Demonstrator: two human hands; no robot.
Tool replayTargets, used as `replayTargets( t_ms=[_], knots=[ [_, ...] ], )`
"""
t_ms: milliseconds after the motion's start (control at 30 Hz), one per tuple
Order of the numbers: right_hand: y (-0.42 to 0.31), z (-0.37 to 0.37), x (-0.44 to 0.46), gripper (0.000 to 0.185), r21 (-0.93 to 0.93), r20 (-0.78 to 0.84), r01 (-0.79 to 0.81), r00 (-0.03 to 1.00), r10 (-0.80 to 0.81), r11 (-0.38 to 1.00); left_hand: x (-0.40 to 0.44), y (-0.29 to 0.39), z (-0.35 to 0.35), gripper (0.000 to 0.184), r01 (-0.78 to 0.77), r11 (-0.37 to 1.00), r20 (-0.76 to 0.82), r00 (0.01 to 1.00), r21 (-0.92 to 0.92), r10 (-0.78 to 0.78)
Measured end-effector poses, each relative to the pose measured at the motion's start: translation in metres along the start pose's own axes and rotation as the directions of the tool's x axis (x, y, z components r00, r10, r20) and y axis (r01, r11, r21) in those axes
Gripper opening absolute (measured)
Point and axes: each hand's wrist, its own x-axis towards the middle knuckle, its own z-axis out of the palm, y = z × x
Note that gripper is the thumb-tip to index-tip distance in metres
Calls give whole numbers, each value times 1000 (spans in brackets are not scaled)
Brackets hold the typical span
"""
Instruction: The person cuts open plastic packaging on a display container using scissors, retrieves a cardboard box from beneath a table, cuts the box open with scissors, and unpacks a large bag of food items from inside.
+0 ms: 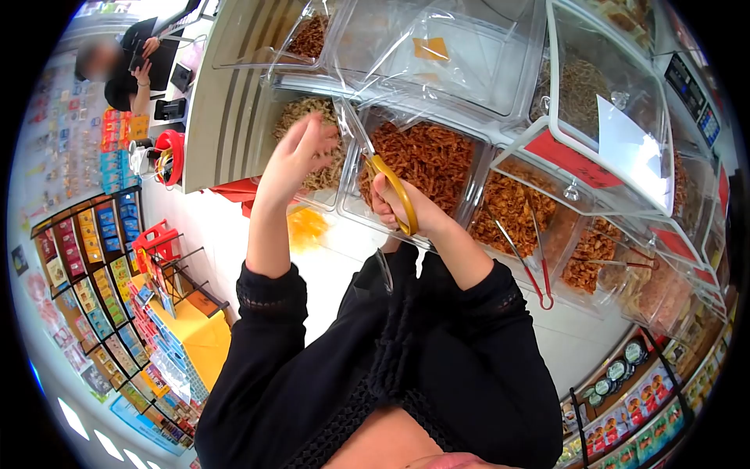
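Observation:
My right hand (406, 205) is closed around the yellow handles of a pair of scissors (398, 187). Their metal blades point up and to the left, over the edge of a clear bin. My left hand (301, 152) is raised left of the blades, its fingers apart and a little blurred, with nothing visible in it. Beneath it lies a bin of pale dried shreds (319, 176). Reddish-brown dried strips (422, 160) fill the bin behind the scissors. Clear plastic film (398, 70) covers part of the bins above.
Metal tongs (531, 258) with red ends lean in a bin of orange-brown strips (508, 207) on the right. Clear lids (609, 117) stand raised at the upper right. Another person (144, 62) is at the upper left. Packaged goods (101, 258) hang at left.

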Motion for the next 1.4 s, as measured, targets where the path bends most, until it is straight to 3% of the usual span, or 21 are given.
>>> replayTargets(
  t_ms=[33, 100, 133, 200, 233, 367, 433, 900, 1000, 1200, 1400],
  knots=[
    [2, -1, 1, 42, -4, -13, 0, 1000, 0, 1000, 11, 4, 7, 43, 0, 1000, -1, 1000, 2, 0],
    [3, 0, 1, 40, -10, -22, -2, 1000, 1, 1000, 28, 15, 20, 42, -144, 920, -77, 980, 365, 183],
    [2, 0, 1, 39, -19, -42, -10, 999, 10, 1000, 32, 17, 27, 42, -146, 920, -77, 980, 365, 186],
    [1, 1, 0, 38, -28, -63, -17, 998, 15, 999, 38, 20, 38, 36, -168, 680, -124, 925, 714, 358],
    [1, 1, -1, 40, -29, -71, -15, 997, 13, 999, 45, 13, 35, 36, -169, 680, -123, 925, 714, 360],
    [5, -3, 3, 42, -60, -54, 18, 998, -22, 998, 56, -10, 20, 26, -166, 808, -151, 942, 566, 299],
    [3, -4, 5, 42, -52, -30, 14, 999, -15, 999, 50, -7, 18, 25, -102, 969, -140, 981, 224, 136],
    [-17, 12, 10, 53, -52, 22, -95, 995, 97, 994, 31, -8, 4, 20, 31, 996, -141, 989, -85, -43],
    [-18, 11, 11, 52, -54, 8, -125, 992, 126, 991, 30, -11, 2, 18, 29, 997, -109, 993, -71, -37],
    [-8, 4, 18, 42, -16, 59, -39, 997, 40, 999, 27, -8, 2, 16, 88, 990, -107, 989, -107, -100],
    [-8, 10, 18, 43, -135, 51, 15, 999, -8, 991, 21, -13, -8, 18, 84, 989, -66, 994, -125, -93]
  ],
)
